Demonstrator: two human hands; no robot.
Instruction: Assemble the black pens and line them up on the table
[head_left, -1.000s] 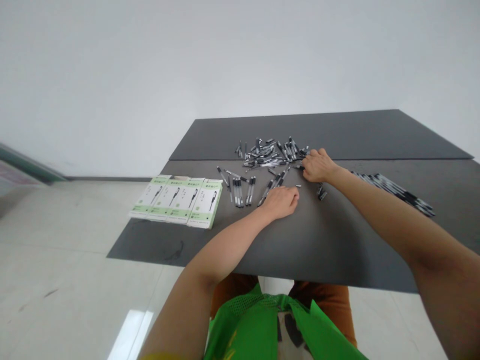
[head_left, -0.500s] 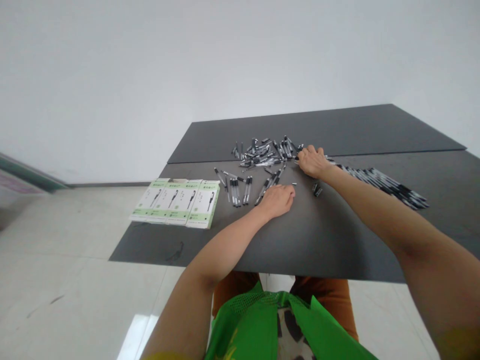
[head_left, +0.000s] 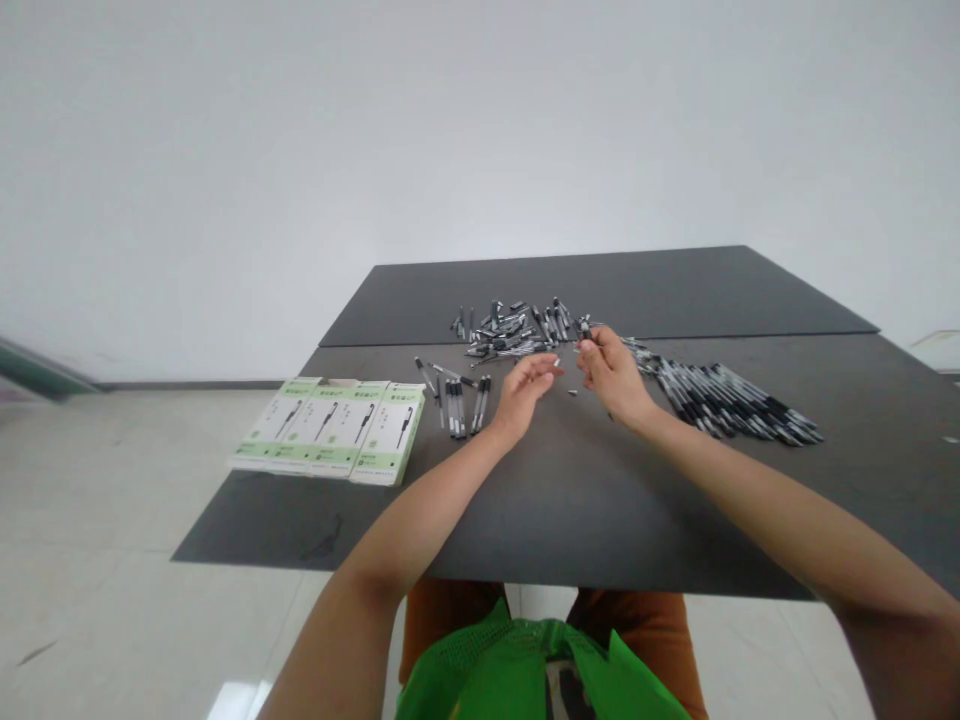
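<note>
My right hand (head_left: pixel 613 378) is raised over the table's middle, its thumb and fingers pinched on a small black pen part (head_left: pixel 586 331), probably a cap. My left hand (head_left: pixel 523 393) faces it a short way to the left, fingers curled towards the thumb. A tiny pale piece (head_left: pixel 556 364) shows at its fingertips, too small to name. Between the hands, a small silvery pen tip (head_left: pixel 572 393) lies on the table. Behind them spreads a loose heap of black-and-clear pens and parts (head_left: pixel 510 331). Several pens (head_left: pixel 459 408) lie side by side left of my left hand.
A long row of black-and-clear pens (head_left: pixel 731 402) lies on the right of the dark table (head_left: pixel 570 500). Several green-and-white pen boxes (head_left: pixel 384 430) overlap at the left. A seam crosses the tabletop behind the heap, and a white wall (head_left: pixel 525 130) stands beyond.
My right hand has drawn back from the pen parts at the rear, now pinching a black piece. My left hand has lifted off the table and turned towards it. The view has shifted slightly.
</note>
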